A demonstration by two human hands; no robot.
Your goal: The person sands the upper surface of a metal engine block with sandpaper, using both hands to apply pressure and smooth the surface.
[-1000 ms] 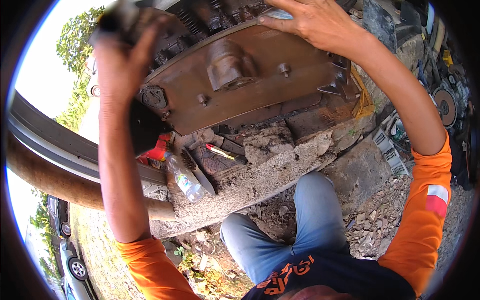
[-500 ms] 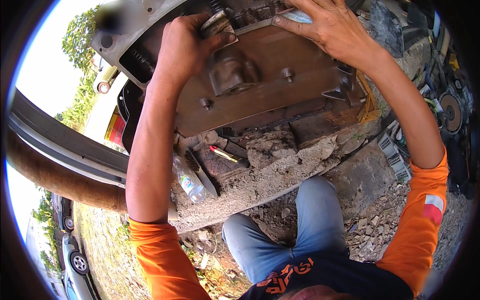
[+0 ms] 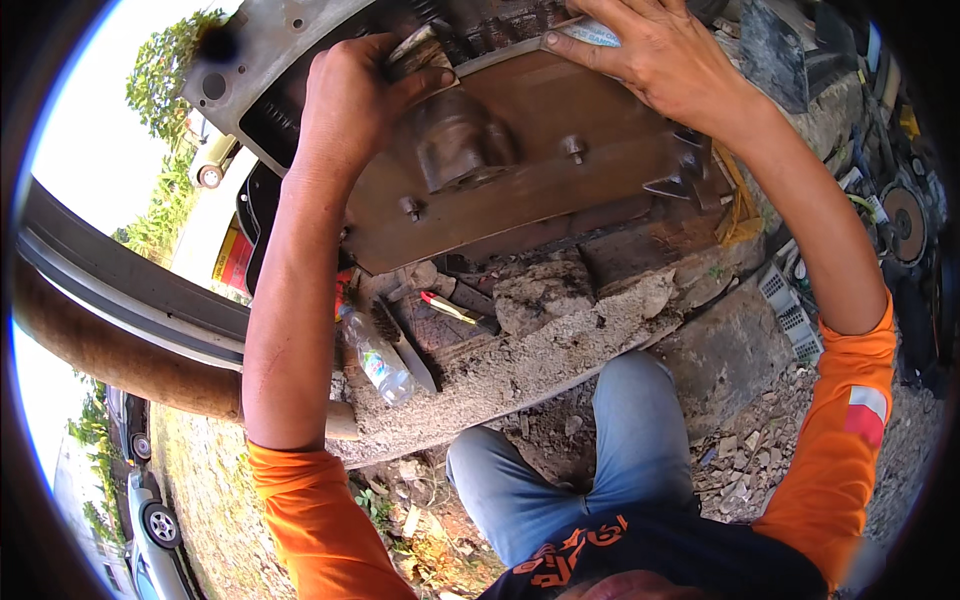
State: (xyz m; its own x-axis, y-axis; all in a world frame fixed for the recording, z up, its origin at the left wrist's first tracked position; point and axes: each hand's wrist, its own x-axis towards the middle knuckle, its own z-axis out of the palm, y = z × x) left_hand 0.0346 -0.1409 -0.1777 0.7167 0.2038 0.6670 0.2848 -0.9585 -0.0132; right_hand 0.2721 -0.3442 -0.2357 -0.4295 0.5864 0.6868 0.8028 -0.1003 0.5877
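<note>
The engine block lay ahead of the person, its upper rim running from hand to hand. The left hand pinched a pale scrap between thumb and fingers; the right hand gripped a blue-and-white piece farther along. Since one second earlier, the left hand had shifted rightward to the rim.

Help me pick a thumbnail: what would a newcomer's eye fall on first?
Probably the large brown engine block, top centre, with the left hand gripping a pale piece near its upper edge. Then the orange sleeves at lower left and right, and the clear bottle on the concrete ledge.
</note>
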